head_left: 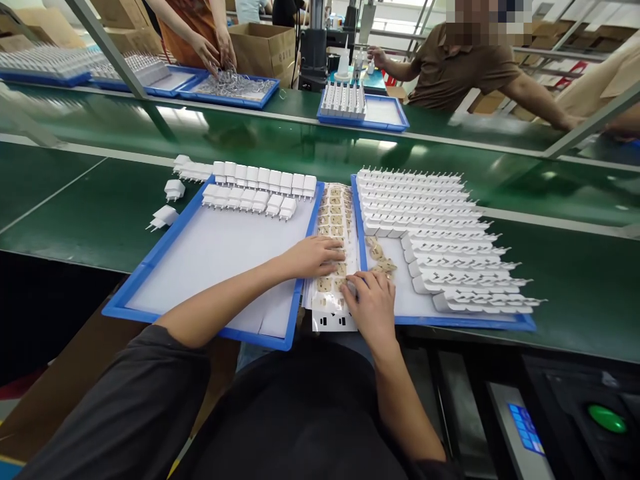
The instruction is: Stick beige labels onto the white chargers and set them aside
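A sheet of beige stickers [330, 220] on white backing lies between two blue-rimmed trays. My left hand [315, 257] rests flat on the sheet's middle, fingers stretched out to the right. At the sheet's right edge, my right hand [373, 303] has bent fingers, with thumb and fingertips close together at a sticker; what they pinch is too small to make out. Beside it, a few loose beige pieces [383, 265] lie in the right tray [465, 323]. That tray holds rows of white plug chargers [420, 220], pins up. In the left tray [165, 267], two rows of white chargers [260, 178] line the far end.
Several loose chargers [174, 189] lie on the green bench [65, 213] left of the tray. Across a raised rail [280, 123], a tray [385, 112] holds more chargers. Two co-workers stand there, one handling tangled clear strips [233, 85]. A green button [607, 419] is at lower right.
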`<state>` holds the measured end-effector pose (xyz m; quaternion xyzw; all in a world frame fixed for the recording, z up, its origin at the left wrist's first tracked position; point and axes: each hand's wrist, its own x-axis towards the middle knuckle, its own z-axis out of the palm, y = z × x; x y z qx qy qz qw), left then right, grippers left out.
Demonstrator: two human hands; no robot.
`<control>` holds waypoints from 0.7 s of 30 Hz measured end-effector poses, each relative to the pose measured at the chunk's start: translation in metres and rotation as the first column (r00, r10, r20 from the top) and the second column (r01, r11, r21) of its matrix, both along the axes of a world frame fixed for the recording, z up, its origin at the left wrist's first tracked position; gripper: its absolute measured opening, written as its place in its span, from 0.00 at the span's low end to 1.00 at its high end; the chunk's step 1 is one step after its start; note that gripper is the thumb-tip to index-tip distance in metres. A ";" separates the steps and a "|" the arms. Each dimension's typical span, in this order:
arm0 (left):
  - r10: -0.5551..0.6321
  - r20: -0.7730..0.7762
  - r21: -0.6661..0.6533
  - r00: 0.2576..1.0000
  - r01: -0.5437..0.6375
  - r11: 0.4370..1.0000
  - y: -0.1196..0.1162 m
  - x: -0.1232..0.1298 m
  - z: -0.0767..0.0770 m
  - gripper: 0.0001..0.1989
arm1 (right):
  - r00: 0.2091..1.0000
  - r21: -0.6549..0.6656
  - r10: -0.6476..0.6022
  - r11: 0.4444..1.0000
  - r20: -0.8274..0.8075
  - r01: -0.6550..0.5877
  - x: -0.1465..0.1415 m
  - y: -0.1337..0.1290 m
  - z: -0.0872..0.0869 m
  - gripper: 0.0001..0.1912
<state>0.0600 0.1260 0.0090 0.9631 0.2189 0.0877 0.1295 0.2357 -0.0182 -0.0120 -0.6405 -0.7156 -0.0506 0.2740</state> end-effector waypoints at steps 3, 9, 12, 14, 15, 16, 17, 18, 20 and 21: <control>-0.005 -0.015 -0.004 1.000 0.005 1.000 -0.002 -0.002 0.001 0.17 | 0.999 -0.009 -0.017 1.000 0.027 0.017 -0.002 -0.003 0.001 0.13; -0.016 -0.034 -0.011 0.999 0.016 1.000 -0.006 -0.005 0.002 0.18 | 0.999 0.017 -0.014 1.000 0.039 0.013 -0.004 -0.010 -0.001 0.13; -0.019 -0.029 -0.006 0.999 0.019 1.000 -0.006 -0.006 0.001 0.19 | 1.000 0.027 -0.008 1.000 0.022 0.007 -0.003 -0.011 -0.002 0.11; -0.022 -0.027 -0.001 0.999 0.022 1.000 -0.006 -0.006 0.000 0.19 | 0.999 0.013 -0.022 1.000 0.023 0.022 -0.004 -0.010 -0.002 0.12; -0.024 -0.026 0.002 0.999 0.024 1.000 -0.005 -0.006 -0.001 0.19 | 0.999 0.007 -0.028 1.000 0.030 0.028 -0.004 -0.009 -0.002 0.13; -0.027 -0.024 0.004 0.999 0.027 1.000 -0.005 -0.006 -0.001 0.19 | 0.999 0.005 -0.032 0.999 0.039 0.032 -0.004 -0.009 -0.001 0.14; -0.028 -0.023 0.005 0.999 0.028 1.000 -0.005 -0.006 -0.002 0.19 | 0.998 0.007 -0.031 1.000 0.049 0.031 -0.005 -0.009 -0.001 0.14; -0.029 -0.021 0.003 0.999 0.029 1.000 -0.005 -0.007 -0.002 0.19 | 0.998 0.014 -0.026 1.000 0.056 0.025 -0.005 -0.009 0.000 0.14; -0.030 -0.019 -0.002 0.999 0.030 1.000 -0.005 -0.007 -0.002 0.19 | 0.998 0.031 -0.011 0.999 0.065 0.009 -0.006 -0.009 0.002 0.11; -0.031 -0.018 -0.004 0.999 0.031 1.000 -0.006 -0.007 -0.002 0.19 | 0.998 0.039 -0.005 0.999 0.067 0.003 -0.006 -0.009 0.002 0.10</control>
